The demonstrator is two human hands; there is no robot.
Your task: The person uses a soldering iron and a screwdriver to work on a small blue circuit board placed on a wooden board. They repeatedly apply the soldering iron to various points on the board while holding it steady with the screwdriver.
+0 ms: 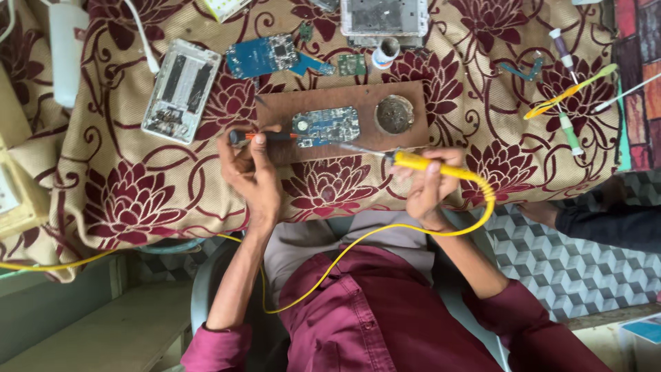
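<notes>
- The bench [138,200] is lying under a tan cloth patterned with dark red flowers, and it is carrying everything else here.
- A brown wooden board [275,114] is resting flat in the middle of the bench, just ahead of both hands.
- A grey metal tray [384,15] is sitting at the far edge of the bench, beyond the board.
- A white open casing [181,89] is lying to the left of the board, well apart from it.
- A blue circuit board [326,126] is lying on the wooden board, between the two hands' tools.
- A second blue circuit board [261,55] is lying on the cloth past the wooden board.
- The left hand [251,172] is resting on the near edge of the wooden board, its grip closing around a small black and orange tool [265,137] whose tip is touching the left end of the circuit board.
- The right hand [428,184] is gripping the yellow soldering iron [441,167] like a pen, its metal tip pointing at the near right edge of the circuit board; whether it is touching cannot be told.
- A round dark sponge holder [394,114] is sitting on the right end of the wooden board.
- A yellow cable [358,241] is trailing from the iron across the lap.
</notes>
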